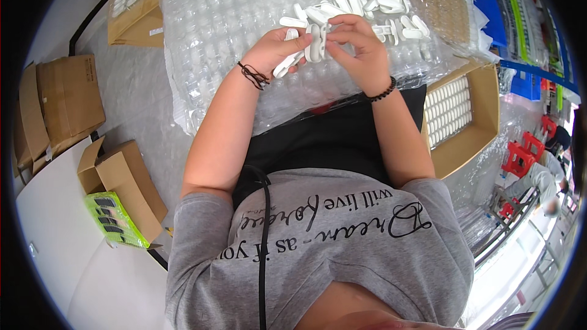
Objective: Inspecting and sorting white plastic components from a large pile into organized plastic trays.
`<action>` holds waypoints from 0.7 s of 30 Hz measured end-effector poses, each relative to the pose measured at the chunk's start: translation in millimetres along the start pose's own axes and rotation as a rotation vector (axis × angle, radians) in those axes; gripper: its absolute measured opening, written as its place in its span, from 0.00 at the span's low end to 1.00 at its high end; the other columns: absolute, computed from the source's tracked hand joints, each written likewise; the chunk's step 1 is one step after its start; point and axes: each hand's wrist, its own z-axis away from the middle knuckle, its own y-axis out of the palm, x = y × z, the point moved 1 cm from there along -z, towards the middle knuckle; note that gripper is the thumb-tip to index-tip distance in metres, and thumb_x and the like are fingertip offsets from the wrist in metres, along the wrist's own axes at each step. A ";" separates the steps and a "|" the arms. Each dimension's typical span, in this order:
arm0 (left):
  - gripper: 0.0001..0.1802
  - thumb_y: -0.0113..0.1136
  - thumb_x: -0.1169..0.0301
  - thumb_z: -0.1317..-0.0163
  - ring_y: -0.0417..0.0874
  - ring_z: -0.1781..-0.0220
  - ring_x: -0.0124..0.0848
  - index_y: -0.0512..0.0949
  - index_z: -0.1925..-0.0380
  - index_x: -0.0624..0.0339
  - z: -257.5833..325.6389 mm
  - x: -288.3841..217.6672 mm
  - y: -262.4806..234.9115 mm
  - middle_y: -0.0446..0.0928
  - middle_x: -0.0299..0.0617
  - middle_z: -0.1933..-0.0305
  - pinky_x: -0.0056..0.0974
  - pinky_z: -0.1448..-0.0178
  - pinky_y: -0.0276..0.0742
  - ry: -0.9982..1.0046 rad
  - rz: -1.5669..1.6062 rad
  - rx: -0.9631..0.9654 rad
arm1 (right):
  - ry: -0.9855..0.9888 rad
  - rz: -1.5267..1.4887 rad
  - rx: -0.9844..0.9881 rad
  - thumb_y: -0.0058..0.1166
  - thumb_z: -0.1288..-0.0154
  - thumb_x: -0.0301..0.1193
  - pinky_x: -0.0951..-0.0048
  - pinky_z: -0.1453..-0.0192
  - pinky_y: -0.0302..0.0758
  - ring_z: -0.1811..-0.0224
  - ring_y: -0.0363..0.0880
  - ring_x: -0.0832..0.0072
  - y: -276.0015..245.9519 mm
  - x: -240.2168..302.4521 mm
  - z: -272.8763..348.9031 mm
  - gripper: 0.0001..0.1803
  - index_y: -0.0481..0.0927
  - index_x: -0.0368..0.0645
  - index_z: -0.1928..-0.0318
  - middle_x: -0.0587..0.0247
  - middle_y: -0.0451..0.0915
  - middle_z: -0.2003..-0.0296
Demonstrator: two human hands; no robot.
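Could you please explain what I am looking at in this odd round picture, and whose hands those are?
There is no machine here: a person wears a wide fisheye camera on the head, looking down, so straight edges bend near the rim. The grey shirt and both forearms are the wearer's own.

The left hand and the right hand meet over a clear plastic blister tray and together hold several small white oblong plastic parts. More loose white parts lie on the tray beyond the hands.

To the right is an open cardboard box with white parts packed in rows. Another such box is at upper left, and folded brown cartons lie on the left. Another person is at the far right edge.
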 end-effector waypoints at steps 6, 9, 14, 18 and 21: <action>0.20 0.65 0.60 0.39 0.78 0.72 0.25 0.74 0.54 0.60 0.0 1.2 -2.2 0.78 0.38 0.67 0.28 0.78 0.70 0.073 0.039 0.083 | -0.040 -0.032 0.052 0.60 0.45 0.16 0.75 0.53 0.75 0.56 0.77 0.76 16.7 1.8 3.2 0.09 0.82 0.37 0.62 0.59 0.75 0.52; 0.19 0.67 0.60 0.40 0.77 0.70 0.25 0.75 0.56 0.60 0.9 0.3 -1.9 0.78 0.37 0.65 0.28 0.76 0.71 0.061 0.072 0.125 | -0.145 0.050 -0.036 0.62 0.47 0.18 0.75 0.60 0.77 0.60 0.78 0.73 19.6 -0.9 2.8 0.07 0.82 0.39 0.66 0.59 0.74 0.52; 0.19 0.67 0.60 0.41 0.77 0.69 0.26 0.75 0.57 0.60 0.9 1.3 -3.5 0.77 0.38 0.65 0.29 0.76 0.70 0.071 0.060 0.164 | -0.255 0.151 0.015 0.62 0.49 0.17 0.75 0.60 0.77 0.59 0.77 0.72 19.3 4.5 0.2 0.08 0.80 0.38 0.66 0.58 0.74 0.53; 0.20 0.68 0.58 0.42 0.78 0.71 0.24 0.74 0.57 0.59 0.5 4.4 -4.5 0.77 0.37 0.67 0.27 0.77 0.69 0.099 0.068 0.175 | -0.286 0.167 0.061 0.62 0.49 0.16 0.73 0.60 0.76 0.60 0.77 0.70 21.1 9.1 -0.8 0.09 0.78 0.38 0.66 0.57 0.73 0.53; 0.19 0.68 0.59 0.42 0.77 0.71 0.24 0.74 0.59 0.58 3.2 5.3 -2.5 0.77 0.37 0.67 0.27 0.77 0.69 0.098 0.068 0.149 | -0.277 0.159 0.076 0.60 0.47 0.17 0.72 0.60 0.76 0.62 0.77 0.69 22.2 5.2 2.0 0.09 0.77 0.38 0.66 0.57 0.72 0.52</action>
